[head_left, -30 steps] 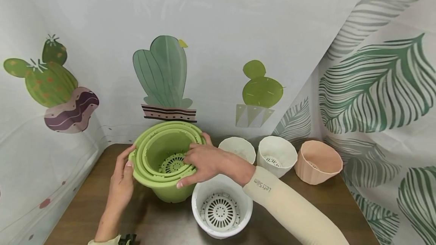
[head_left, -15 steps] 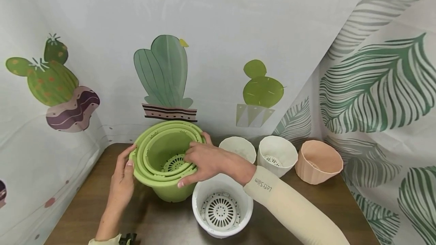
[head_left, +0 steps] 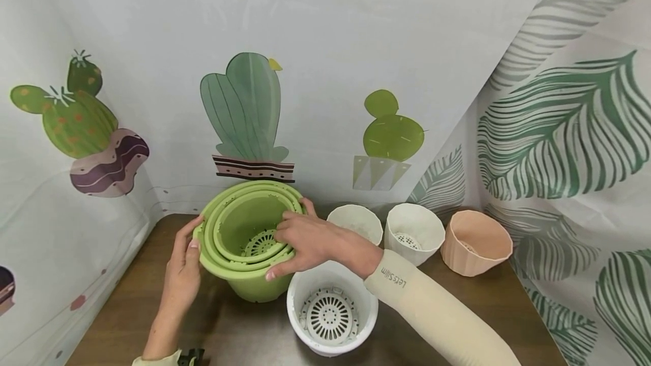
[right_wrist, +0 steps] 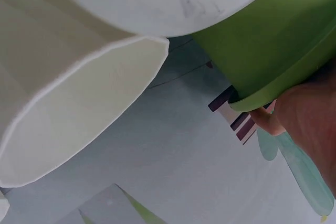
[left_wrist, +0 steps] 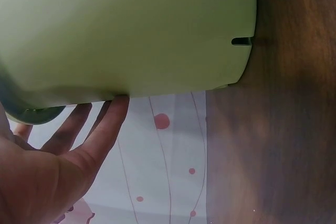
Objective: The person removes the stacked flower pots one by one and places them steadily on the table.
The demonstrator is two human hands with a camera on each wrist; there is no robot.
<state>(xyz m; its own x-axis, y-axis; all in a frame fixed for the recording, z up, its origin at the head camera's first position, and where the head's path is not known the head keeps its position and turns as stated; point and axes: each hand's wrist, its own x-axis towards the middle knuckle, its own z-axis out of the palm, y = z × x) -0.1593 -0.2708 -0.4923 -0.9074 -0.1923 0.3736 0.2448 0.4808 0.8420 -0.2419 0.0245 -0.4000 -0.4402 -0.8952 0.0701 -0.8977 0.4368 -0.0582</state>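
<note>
Several green plastic flowerpots are nested together, the outermost flowerpot (head_left: 256, 287) standing on the left of the table. Inside, the smallest green pot (head_left: 241, 216) shows a slotted base. At the left side of the rim, my left hand (head_left: 179, 278) holds the outer pot; in the left wrist view its fingers (left_wrist: 107, 124) lie against the green wall. My right hand (head_left: 312, 242) grips the nest's right side, some fingers curled over the inner rims, one finger at the back edge and the thumb at the front. The palm hides part of the rims.
A round white pot (head_left: 330, 281) with a slotted base stands just right of the green nest. Behind it are two fluted white pots (head_left: 354, 216) (head_left: 427, 230) and a peach pot (head_left: 460, 256) in a row. Printed cloth (head_left: 325, 44) hangs behind the wooden table (head_left: 127, 298).
Both hands keep their places on the green flowerpots. Only a very slight shift of the whole head view shows.
</note>
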